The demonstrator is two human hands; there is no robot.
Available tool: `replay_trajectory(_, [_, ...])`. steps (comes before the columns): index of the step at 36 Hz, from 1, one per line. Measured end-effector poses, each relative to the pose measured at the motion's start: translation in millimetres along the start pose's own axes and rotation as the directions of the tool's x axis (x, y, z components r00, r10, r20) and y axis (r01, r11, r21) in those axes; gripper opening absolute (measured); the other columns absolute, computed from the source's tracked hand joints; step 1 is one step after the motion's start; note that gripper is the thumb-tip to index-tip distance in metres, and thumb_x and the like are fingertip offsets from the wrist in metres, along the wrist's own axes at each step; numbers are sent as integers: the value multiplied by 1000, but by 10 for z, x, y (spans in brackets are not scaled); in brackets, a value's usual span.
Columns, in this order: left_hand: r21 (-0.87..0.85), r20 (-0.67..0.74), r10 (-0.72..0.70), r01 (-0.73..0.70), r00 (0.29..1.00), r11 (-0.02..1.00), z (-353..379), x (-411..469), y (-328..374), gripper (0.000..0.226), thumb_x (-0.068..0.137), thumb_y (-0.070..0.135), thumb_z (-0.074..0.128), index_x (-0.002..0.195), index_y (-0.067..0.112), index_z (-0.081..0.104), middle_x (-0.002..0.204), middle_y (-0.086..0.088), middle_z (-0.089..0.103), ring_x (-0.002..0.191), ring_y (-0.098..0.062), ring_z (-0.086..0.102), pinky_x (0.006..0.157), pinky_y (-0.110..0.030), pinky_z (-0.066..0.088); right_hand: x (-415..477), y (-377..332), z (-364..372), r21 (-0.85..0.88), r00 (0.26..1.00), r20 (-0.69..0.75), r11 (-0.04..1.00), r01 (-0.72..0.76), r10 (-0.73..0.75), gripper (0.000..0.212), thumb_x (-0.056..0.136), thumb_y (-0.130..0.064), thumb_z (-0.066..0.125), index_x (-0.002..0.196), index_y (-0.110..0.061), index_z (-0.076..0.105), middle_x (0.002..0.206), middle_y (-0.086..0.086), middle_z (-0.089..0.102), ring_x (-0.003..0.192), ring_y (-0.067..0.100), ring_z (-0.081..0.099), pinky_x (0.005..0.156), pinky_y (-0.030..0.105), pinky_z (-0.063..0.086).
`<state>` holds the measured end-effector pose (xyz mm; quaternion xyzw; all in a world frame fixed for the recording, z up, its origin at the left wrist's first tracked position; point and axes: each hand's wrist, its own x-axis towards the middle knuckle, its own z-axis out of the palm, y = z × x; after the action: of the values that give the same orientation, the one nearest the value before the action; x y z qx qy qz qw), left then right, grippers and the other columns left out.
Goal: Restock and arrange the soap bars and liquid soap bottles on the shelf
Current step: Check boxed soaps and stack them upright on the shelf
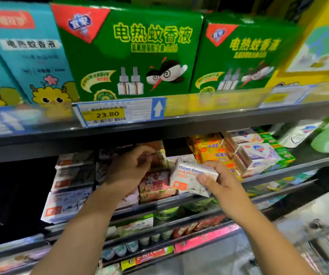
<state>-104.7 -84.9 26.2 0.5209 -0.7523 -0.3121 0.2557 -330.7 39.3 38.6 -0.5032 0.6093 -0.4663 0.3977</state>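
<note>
The Goat Soap box (191,175) is a small white carton with blue lettering and an orange patch at one lower corner. My right hand (221,181) grips its right end, thumb on the front face, just in front of the shelf (278,172) and beside the reddish-brown boxes (155,181). I judge it light but solid, stiff at the corners and a little slick, so pinching across the short end suits it. My left hand (128,169) curls at the top of that stack; blur hides whether its fingers hold anything.
</note>
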Motion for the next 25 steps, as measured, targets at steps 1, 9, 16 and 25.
replay_trajectory(1, [11, 42, 63, -63, 997, 998, -40, -44, 31, 24, 95, 32, 59, 111, 50, 58, 113, 19, 67, 103, -9, 64, 91, -31, 52, -46, 5, 0, 57, 1000, -9, 998, -23, 24, 19, 89, -27, 61, 108, -24, 58, 78, -20, 69, 68, -3, 62, 61, 12, 45])
replay_trajectory(9, [-39, 186, 545, -548, 818, 836, 131, -562, 403, 99, 82, 31, 81, 149, 57, 14, 157, 37, 8, 146, 8, 16, 113, -9, 23, -220, -38, -125, 329, 988, 41, 932, -156, 151, 39, 72, -57, 79, 101, -32, 72, 106, 6, 75, 97, 22, 71, 84, 37, 54])
replay_trajectory(16, [-249, -44, 563, -555, 825, 794, 197, -655, 463, 38, 83, 46, 73, 119, 34, 65, 146, 20, 43, 135, -11, 46, 99, -33, 51, -287, -220, -136, 371, 970, 125, 897, -240, 208, 41, 87, -38, 58, 113, -8, 64, 103, 17, 74, 83, 25, 67, 68, 35, 54])
replay_trajectory(25, [-399, -160, 379, -411, 911, 820, 85, -697, 577, 36, 78, 49, 74, 112, 43, 66, 127, 19, 58, 125, -11, 55, 98, -18, 44, -272, -447, -172, 287, 966, 244, 945, -158, 88, 59, 84, -58, 66, 123, -14, 60, 117, 3, 72, 112, 24, 66, 95, 40, 54])
